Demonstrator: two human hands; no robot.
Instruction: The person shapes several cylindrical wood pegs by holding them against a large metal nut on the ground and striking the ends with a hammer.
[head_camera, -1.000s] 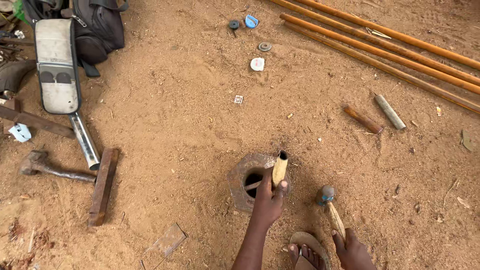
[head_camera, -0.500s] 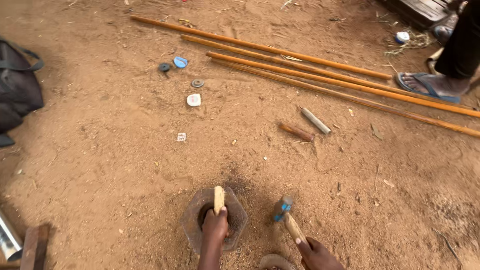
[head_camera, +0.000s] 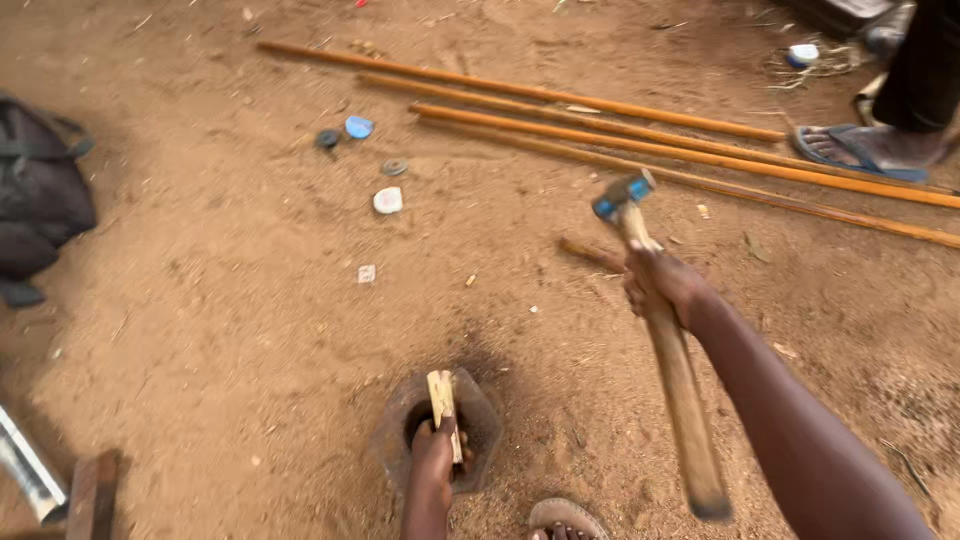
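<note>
Left hand (head_camera: 432, 462) grips a wooden peg (head_camera: 442, 405) upright in the metal ring (head_camera: 482, 415); right hand (head_camera: 662, 285) clasps the raised hammer (head_camera: 655, 330), poised above it.

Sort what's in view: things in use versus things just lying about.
In use: blue-headed wooden-handled hammer in right hand; short wooden peg in left hand; dark metal ring.
Lying about: long orange poles, black bag, round caps.

**What You Can Count on the Dirt Floor**

You have four long orange wooden poles (head_camera: 600, 125), one wooden-handled hammer with a blue head (head_camera: 655, 330), one short pale wooden peg (head_camera: 443, 405), one rusty hexagonal metal ring (head_camera: 440, 425), and four small round caps (head_camera: 387, 200).
</note>
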